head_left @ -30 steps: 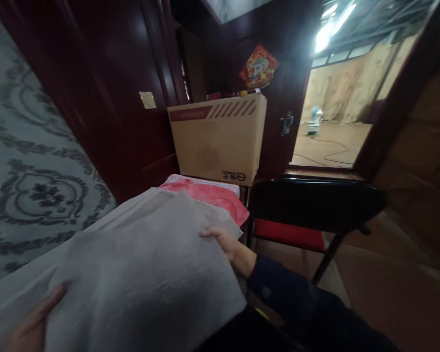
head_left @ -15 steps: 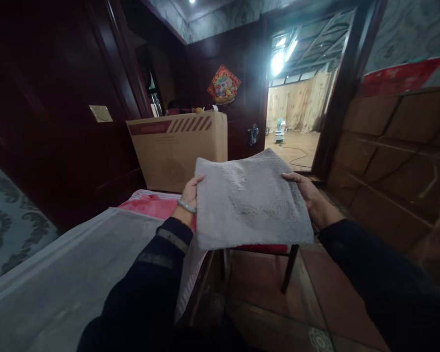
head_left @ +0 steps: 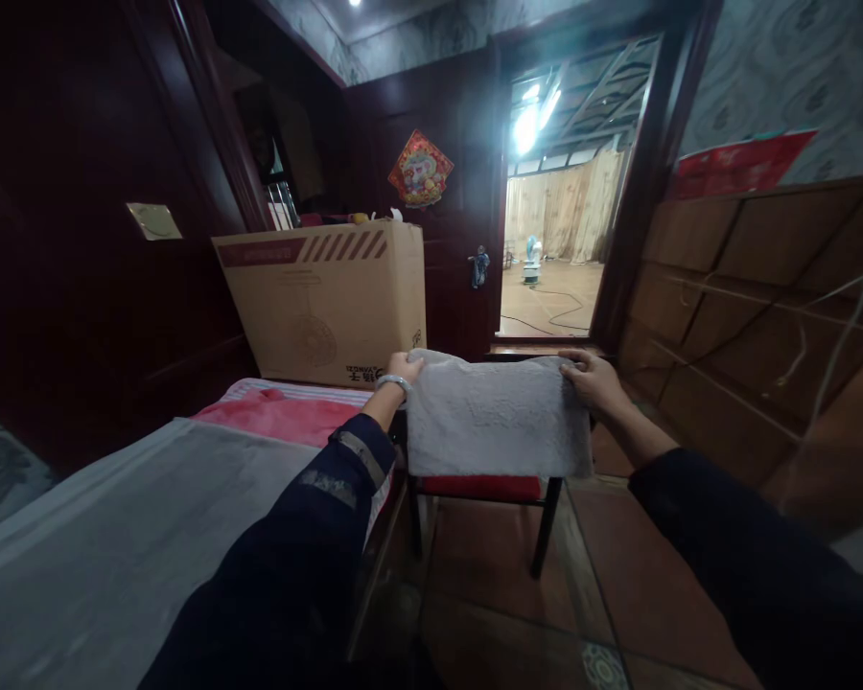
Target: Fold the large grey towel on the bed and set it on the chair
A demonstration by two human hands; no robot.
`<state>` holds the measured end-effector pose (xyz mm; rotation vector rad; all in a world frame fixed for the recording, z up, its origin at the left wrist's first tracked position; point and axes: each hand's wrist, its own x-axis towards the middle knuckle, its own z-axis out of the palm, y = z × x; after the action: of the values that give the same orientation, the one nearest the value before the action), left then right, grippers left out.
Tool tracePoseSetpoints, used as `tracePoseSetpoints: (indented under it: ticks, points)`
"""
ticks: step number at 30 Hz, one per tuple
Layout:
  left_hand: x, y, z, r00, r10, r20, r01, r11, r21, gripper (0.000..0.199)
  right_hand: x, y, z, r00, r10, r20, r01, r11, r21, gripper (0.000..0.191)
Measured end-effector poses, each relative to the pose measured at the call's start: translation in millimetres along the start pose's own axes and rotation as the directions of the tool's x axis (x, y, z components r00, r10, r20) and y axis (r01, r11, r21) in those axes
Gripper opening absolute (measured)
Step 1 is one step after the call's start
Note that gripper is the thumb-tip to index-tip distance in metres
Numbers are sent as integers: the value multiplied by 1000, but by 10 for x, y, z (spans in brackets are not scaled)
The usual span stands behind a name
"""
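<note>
A fuzzy grey cloth (head_left: 500,417) hangs spread between my hands, in front of the back of a chair with a red seat (head_left: 481,488). My left hand (head_left: 403,370) pinches its upper left corner; a bracelet circles that wrist. At the upper right corner my right hand (head_left: 591,379) grips the cloth between thumb and fingers. The cloth hides the upper part of the chair, so whether it rests on the backrest cannot be made out.
On the left lies a bed with a grey cover (head_left: 136,517) and a pink blanket (head_left: 280,417). Behind it stands a large cardboard box (head_left: 316,307). Stacked cartons (head_left: 748,287) line the right side. A doorway opens beyond the chair, onto a tiled floor.
Both hands have moved down at the cloth's upper edge, and the cloth now hangs more upright in front of the chair. The view has shifted, and more of the red seat shows.
</note>
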<state>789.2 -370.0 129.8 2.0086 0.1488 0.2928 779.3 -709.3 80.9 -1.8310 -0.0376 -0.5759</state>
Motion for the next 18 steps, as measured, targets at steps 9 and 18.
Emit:
tracePoseSetpoints:
  ticks: [9, 18]
  points:
    - [-8, 5, 210, 985, 25, -172, 12, 978, 209, 16, 77, 96, -27, 996, -33, -78, 16, 977, -211, 33]
    - [-52, -8, 221, 978, 61, -200, 8, 946, 325, 12, -45, 169, -50, 987, -154, -48, 113, 875, -471, 37]
